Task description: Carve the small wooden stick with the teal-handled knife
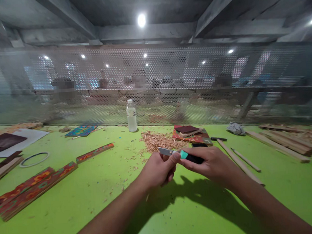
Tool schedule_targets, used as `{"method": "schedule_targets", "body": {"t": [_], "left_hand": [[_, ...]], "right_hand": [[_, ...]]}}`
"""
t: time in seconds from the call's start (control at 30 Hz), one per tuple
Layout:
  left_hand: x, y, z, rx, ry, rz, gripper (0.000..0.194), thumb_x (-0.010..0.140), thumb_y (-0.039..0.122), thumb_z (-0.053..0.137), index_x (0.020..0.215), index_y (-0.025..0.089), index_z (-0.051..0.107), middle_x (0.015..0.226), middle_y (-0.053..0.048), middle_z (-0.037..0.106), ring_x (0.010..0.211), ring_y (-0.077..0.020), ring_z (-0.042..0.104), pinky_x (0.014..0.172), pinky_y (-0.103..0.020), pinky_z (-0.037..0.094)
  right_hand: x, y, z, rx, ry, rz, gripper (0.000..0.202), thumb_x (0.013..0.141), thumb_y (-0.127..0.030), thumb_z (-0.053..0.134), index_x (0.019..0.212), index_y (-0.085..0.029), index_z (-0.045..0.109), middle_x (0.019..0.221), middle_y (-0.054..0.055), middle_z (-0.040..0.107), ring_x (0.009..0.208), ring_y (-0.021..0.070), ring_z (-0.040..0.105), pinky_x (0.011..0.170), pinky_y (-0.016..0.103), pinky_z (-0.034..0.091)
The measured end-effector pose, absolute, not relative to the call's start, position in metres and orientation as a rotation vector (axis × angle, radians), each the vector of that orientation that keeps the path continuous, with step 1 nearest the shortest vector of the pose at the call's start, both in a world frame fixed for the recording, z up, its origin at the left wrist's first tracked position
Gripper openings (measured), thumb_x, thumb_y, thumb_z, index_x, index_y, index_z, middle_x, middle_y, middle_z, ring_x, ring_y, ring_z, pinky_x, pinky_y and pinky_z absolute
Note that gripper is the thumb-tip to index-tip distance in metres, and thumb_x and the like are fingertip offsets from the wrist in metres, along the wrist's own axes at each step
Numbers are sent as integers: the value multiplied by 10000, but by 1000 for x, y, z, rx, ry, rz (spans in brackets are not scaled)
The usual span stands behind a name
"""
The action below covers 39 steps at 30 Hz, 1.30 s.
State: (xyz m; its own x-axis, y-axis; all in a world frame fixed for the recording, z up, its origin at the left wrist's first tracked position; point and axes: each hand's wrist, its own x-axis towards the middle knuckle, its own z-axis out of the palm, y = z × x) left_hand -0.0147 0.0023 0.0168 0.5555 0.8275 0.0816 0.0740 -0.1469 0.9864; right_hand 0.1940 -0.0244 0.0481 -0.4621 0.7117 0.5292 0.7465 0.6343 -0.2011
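At the frame's centre, the right hand (211, 159) grasps a knife (193, 158), blade out; the left hand (157, 169) curls by the blade's base, its grip unclear. Shavings (156, 140) heaped just above suggest considerable cutting done; what remains cannot be told.

2 ceiling lamps (141, 20) glare above me; my right hand (211, 163) shadows the bright green table (41, 232); the mesh screen (168, 69) looks hazy, edges stretched.
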Motion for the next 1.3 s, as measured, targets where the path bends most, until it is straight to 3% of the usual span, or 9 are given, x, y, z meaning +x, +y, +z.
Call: {"method": "schedule_targets", "body": {"t": [0.17,0.37,0.53,0.67,0.87,1.13,1.3], "left_hand": [[-14,2,17,1601,829,816,731,856,845,487,501,206,490,399,42,457,296,-65,362,332,-225,255],[-11,2,16,1517,886,856,685,867,846,464,575,227,482,394,53,472,272,-74,343,313,-227,271],[-11,3,12,1520,851,864,649,850,836,520,623,231,452,445,54,483,313,-73,368,335,-227,268],[-11,3,10,1555,788,853,616,844,824,549,687,235,456,459,68,468,347,-81,364,366,-231,268],[-8,1,11,1602,776,880,627,867,830,497,666,240,432,447,80,404,387,-90,378,419,-238,305],[-8,-1,14,1606,896,929,671,910,799,452,563,226,468,438,21,471,401,-111,426,444,-260,325],[-6,0,12,1573,914,978,591,944,736,467,632,235,461,460,29,482,430,-119,425,458,-253,324]], "right_hand": [[192,-26,44,-1191,-2220,-167,269,982,-446,606,1024,-240,775,821,40,791,663,199,700,579,288,471],[193,-27,44,-1266,-2100,-213,326,998,-472,594,1137,-235,770,935,56,818,743,228,750,622,301,520],[198,-25,47,-1283,-2064,-191,360,991,-504,600,1101,-216,786,903,64,816,716,223,740,641,297,524],[197,-24,49,-1197,-2226,-81,284,982,-460,614,977,-238,792,767,12,780,593,162,669,554,260,468],[193,-25,50,-1159,-2285,-29,267,984,-415,593,883,-241,769,668,-13,715,543,142,599,519,261,423],[190,-26,45,-1246,-2195,-81,269,983,-452,603,948,-242,768,755,15,770,599,182,664,541,288,449],[194,-26,45,-1315,-2037,-153,352,991,-507,585,1052,-225,787,866,51,809,716,228,733,605,299,496]]}}
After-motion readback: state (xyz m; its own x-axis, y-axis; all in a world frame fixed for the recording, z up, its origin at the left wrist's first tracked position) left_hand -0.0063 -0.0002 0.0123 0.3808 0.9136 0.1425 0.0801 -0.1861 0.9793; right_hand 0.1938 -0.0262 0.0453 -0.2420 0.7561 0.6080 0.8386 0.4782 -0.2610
